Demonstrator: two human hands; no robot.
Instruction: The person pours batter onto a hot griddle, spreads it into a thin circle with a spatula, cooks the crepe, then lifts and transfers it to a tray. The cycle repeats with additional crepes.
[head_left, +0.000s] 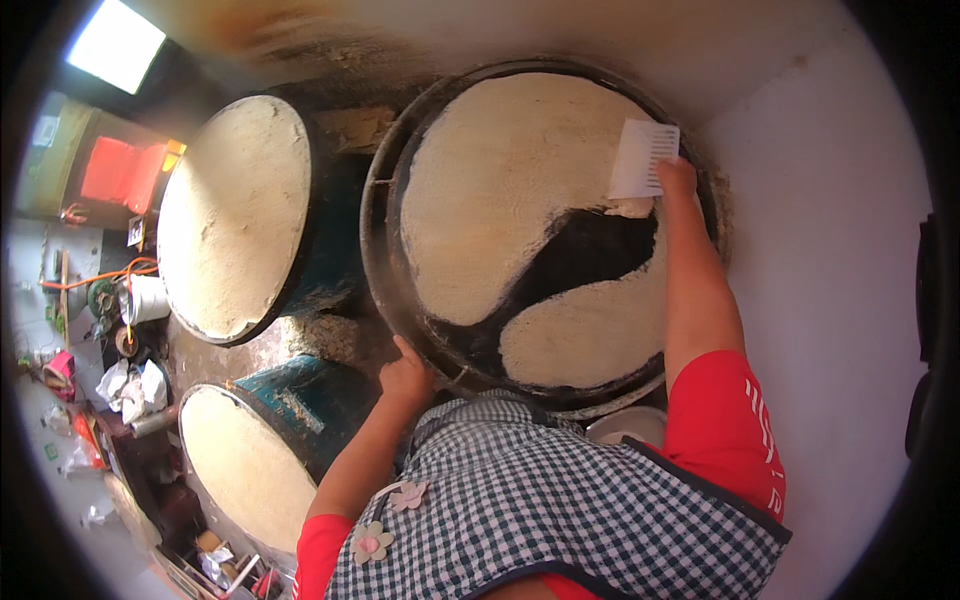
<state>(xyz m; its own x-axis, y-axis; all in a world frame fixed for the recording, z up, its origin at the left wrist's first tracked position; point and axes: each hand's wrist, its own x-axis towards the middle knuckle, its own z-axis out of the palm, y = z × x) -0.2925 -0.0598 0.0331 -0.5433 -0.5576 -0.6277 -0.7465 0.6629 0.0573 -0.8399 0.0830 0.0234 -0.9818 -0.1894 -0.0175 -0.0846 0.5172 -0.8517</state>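
A white plastic scraper (637, 160) with a row of long teeth is in my right hand (677, 178), over the far right part of a large round griddle (372, 235). Pale batter (490, 170) coats most of the griddle's surface. A curved dark patch (590, 255) runs bare through the coating, from near the scraper toward the front left. A small lump of batter lies just below the scraper. My left hand (407, 378) is at the griddle's near left rim, index finger stretched out and nothing visible in it. Its other fingers look bent and are partly hidden.
Two more round griddles, one far left (240, 215) and one near left (245, 465), carry pale coatings on dark drum-like bases. Beyond them are a white bucket (148, 298), an orange cord (110, 275) and assorted clutter. A pale wall (830, 260) rises close on the right.
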